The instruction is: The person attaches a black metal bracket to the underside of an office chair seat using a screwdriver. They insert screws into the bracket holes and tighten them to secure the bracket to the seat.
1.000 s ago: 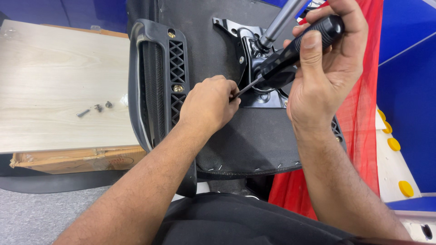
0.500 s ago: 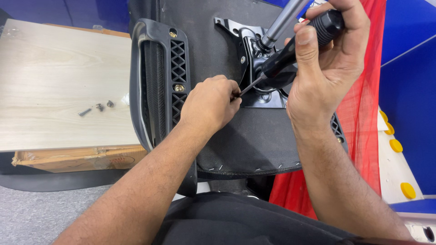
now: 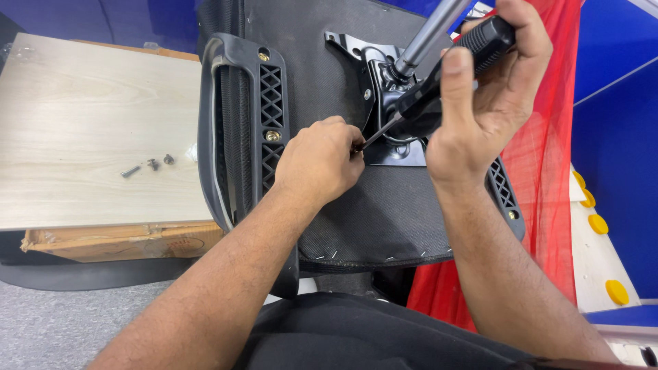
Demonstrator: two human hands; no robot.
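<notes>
Right hand (image 3: 490, 103) clamped on black screwdriver (image 3: 439, 79) handle, upper right of frame, tip angled down to metal mounting plate (image 3: 394, 147) on upturned chair seat (image 3: 356, 205), centre. Left hand (image 3: 319, 164) fingers pinched together at the tip; screw itself hidden. Armrest (image 3: 240, 130) already bolted on; plate fastening looks midway, with loose screws (image 3: 147, 166) waiting on table (image 3: 89, 116), left. Versus earlier frame: nearly same pose, screwdriver handle shifted only slightly.
</notes>
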